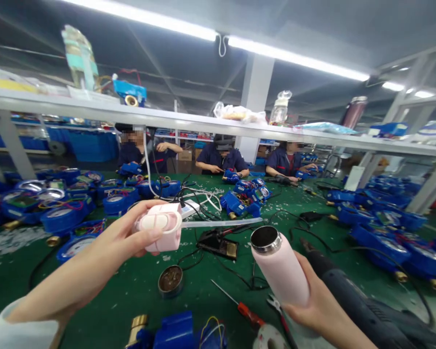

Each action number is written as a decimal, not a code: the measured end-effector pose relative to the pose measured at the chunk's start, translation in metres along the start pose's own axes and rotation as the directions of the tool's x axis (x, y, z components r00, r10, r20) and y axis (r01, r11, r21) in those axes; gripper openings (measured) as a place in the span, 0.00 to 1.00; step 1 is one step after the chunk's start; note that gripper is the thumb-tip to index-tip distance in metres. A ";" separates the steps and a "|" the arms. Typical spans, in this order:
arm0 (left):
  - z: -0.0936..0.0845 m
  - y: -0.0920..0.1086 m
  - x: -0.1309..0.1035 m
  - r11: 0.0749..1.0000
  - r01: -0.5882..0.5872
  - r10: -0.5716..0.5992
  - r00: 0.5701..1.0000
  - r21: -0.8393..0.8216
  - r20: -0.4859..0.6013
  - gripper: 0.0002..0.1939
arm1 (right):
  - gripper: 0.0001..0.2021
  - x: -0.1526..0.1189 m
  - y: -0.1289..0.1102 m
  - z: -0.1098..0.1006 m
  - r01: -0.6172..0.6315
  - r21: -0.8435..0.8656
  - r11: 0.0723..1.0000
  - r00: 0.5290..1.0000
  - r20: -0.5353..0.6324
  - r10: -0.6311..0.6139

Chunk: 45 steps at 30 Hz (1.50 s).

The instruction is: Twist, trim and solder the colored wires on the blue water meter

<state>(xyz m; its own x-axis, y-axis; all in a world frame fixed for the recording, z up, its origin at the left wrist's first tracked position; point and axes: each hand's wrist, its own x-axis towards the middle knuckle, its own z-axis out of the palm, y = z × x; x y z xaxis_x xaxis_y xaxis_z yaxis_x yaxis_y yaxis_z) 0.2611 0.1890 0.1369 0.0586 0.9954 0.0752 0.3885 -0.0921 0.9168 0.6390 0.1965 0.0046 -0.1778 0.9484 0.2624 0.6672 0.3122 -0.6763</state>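
Note:
My left hand (131,237) is closed around a pale pink bottle lid (171,228), held above the bench to the left of centre. A long translucent straw (225,222) juts rightward from beside the lid. In my right hand (312,298) is a matching pink thermos bottle (281,271), its steel-rimmed mouth uncovered and tilted toward the upper left. The bottle's inside looks dark, and its contents cannot be made out. Lid and bottle are apart, with a gap between them over the green bench mat (131,286).
Below lie a red-handled screwdriver (250,315), pliers (281,315) and a round tin (170,281). A heat gun (363,295) rests at right. Blue meters (381,247) crowd both sides; cables cross the middle. A shelf (203,118) spans above; several co-workers (221,157) sit opposite.

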 end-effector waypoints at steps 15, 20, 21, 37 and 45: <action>0.030 0.083 -0.039 0.999 -0.029 0.026 0.997 0.042 0.068 0.27 | 0.39 -0.049 0.007 -0.032 0.103 0.030 0.994 0.988 -0.118 -0.099; 0.041 0.097 -0.047 0.999 -0.017 0.015 0.998 0.040 0.054 0.28 | 0.40 -0.060 0.007 -0.038 0.102 0.054 0.993 0.989 -0.113 -0.095; 0.044 0.100 -0.046 0.999 -0.018 0.015 0.996 0.042 0.088 0.28 | 0.40 -0.063 0.003 -0.039 0.099 0.068 0.993 0.990 -0.106 -0.092; 0.139 0.150 -0.040 0.582 -0.479 0.317 0.878 0.657 0.359 0.25 | 0.41 -0.056 -0.024 0.001 0.281 -0.170 0.945 0.814 -0.479 -0.328; 0.134 0.175 -0.037 0.439 -0.506 0.349 0.857 0.742 0.378 0.27 | 0.40 -0.055 -0.049 -0.014 0.256 0.221 0.941 0.952 -0.226 -0.206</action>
<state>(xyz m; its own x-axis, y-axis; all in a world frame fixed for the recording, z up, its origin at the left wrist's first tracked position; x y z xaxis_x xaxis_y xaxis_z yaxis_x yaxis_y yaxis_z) 0.4505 0.1326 0.2421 0.5337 0.8122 0.2357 0.8236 -0.5625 0.0734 0.6262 0.1281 0.0329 -0.1434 0.8261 0.5449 0.4225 0.5490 -0.7212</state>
